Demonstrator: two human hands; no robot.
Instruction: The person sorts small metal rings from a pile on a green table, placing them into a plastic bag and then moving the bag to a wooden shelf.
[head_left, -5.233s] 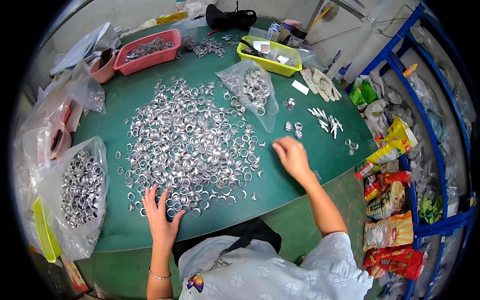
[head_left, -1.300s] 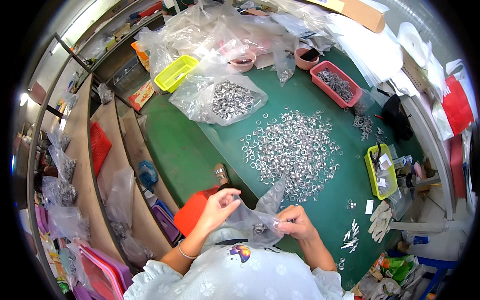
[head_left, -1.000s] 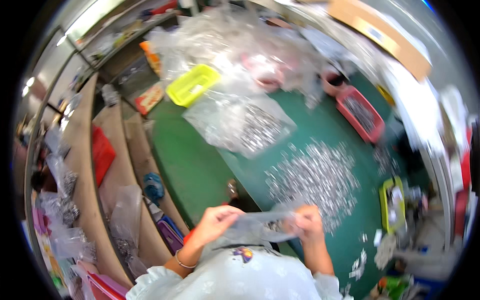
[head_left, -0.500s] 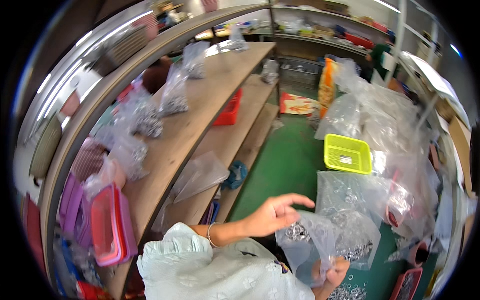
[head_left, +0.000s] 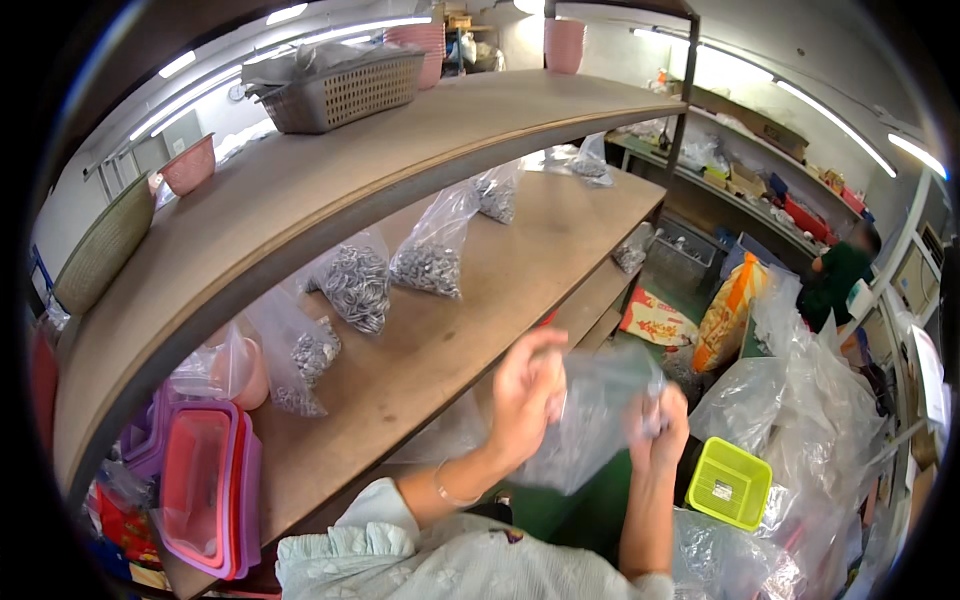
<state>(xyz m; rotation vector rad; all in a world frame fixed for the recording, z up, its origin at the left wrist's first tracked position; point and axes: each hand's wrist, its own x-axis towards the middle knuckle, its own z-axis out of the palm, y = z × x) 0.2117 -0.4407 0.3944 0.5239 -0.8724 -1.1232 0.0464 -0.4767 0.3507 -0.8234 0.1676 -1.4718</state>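
A clear plastic bag [head_left: 583,430] hangs between my two hands above the aisle, smeared by motion. My left hand [head_left: 530,393], with a bracelet at its wrist, has its fingers curled in at the bag's left edge. On the other side my right hand [head_left: 660,425] grips the bag's right edge, with something shiny and blurred at its fingertips. What the bag holds cannot be made out. Left of my hands, a wooden shelf carries several clear bags of small metal parts, among them one bag [head_left: 430,262] and a fuller-looking bag [head_left: 358,285].
The shelf board [head_left: 400,385] runs from near left to far right, under an upper board [head_left: 330,180] bearing a grey basket [head_left: 345,92]. Nested plastic baskets [head_left: 205,490] stand at its near end. A lime-green basket [head_left: 728,484] sits among plastic bags at right. A person [head_left: 840,275] is far right.
The view has swung left toward the shelf. Both hands have lifted the bag away from the metal rings on the right, and my left fingers have curled in toward it.
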